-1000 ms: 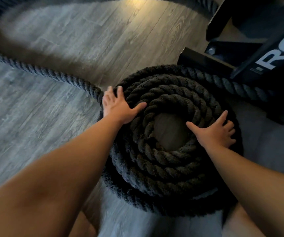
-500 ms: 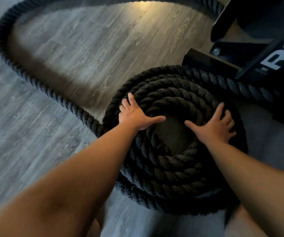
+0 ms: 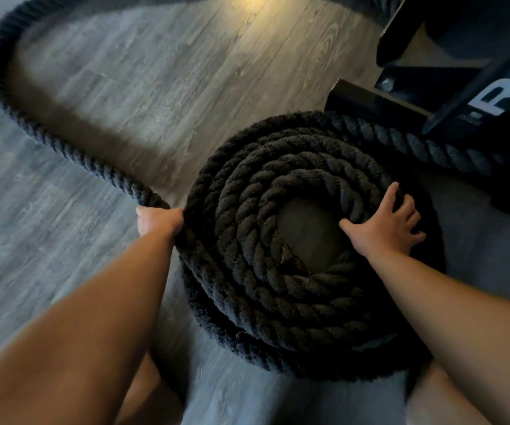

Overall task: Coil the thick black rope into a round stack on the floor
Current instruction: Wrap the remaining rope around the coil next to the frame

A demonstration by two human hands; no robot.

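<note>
Currently: rope (image 3: 293, 240) coiled on floor (image 3: 48, 240), loose tail unwound. Left hand (image 3: 158, 222) grip closed on tail beside stack; right hand (image 3: 385, 225) spread flat, steadying. Next: lay tail around.
</note>
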